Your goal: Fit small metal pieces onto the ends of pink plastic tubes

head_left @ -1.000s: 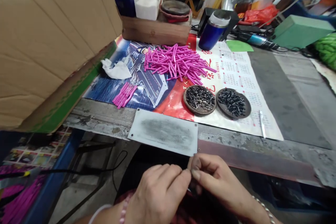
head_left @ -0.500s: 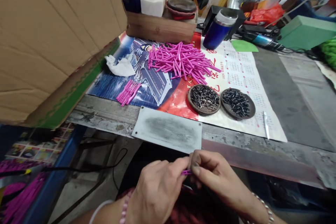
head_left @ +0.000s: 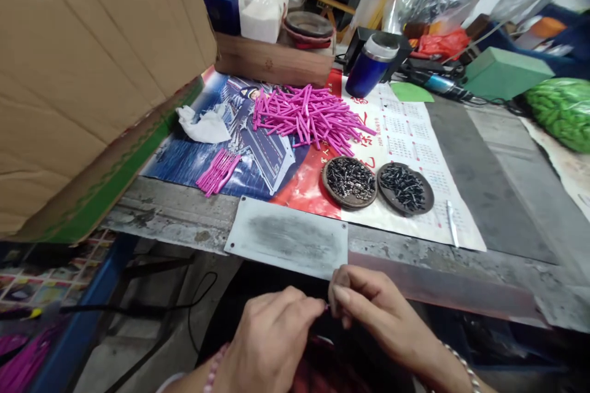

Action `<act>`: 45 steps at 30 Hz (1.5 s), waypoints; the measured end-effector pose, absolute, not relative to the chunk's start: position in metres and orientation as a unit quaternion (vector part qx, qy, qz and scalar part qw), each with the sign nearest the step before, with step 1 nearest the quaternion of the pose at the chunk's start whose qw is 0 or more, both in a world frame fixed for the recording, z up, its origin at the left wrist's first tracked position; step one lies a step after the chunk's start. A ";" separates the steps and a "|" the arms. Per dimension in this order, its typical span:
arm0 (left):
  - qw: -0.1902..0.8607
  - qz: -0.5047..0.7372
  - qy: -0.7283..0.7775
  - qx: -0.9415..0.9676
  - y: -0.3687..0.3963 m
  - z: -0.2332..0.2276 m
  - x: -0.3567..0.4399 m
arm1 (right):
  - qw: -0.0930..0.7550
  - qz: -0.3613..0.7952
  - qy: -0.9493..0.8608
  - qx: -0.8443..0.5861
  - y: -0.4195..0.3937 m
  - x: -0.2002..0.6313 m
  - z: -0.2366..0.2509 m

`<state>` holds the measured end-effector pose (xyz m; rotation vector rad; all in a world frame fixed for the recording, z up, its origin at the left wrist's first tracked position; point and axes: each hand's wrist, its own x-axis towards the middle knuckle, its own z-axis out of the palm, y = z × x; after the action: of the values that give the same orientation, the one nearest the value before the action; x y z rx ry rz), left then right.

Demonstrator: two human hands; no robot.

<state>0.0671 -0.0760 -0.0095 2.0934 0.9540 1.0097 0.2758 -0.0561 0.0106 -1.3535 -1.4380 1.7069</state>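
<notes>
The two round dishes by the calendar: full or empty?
Both filled. The left dish holds a heap of small shiny metal pieces; the right dish holds darker small pieces, spread thinner, with its rim showing.

At the centre top of the frame lies a heap of bright magenta-pink sticks [head_left: 308,118], with a smaller bundle of the same pink [head_left: 218,170] to its lower left, both on a poster [head_left: 258,153] printed in deep blue, red and white with a calendar grid. Two dark brown round dishes [head_left: 349,182] hold shiny black-and-silver bits. A plain tan cardboard box [head_left: 87,73] with a green patterned edge fills the upper left; a blue cup with a silver lid [head_left: 369,67] stands at the top centre.
</notes>
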 end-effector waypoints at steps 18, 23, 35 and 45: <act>0.635 0.321 0.465 0.527 -0.081 -0.026 0.068 | 0.072 -0.035 -0.835 -0.544 0.035 0.344 0.002; 0.648 0.303 0.478 0.510 -0.076 -0.018 0.072 | 0.032 0.006 -0.872 -0.488 0.048 0.353 0.008; 0.760 0.375 0.471 0.244 -0.070 -0.010 0.081 | 0.156 0.236 -0.833 -0.475 0.026 0.331 0.033; 0.748 0.416 0.478 0.197 -0.075 -0.006 0.099 | 0.397 0.336 -0.703 -0.485 -0.071 0.262 -0.003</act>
<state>0.0987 -0.0754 -0.0057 0.4299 1.0459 0.9106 0.2624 -0.0708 -0.0028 -1.2277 -1.7805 0.8510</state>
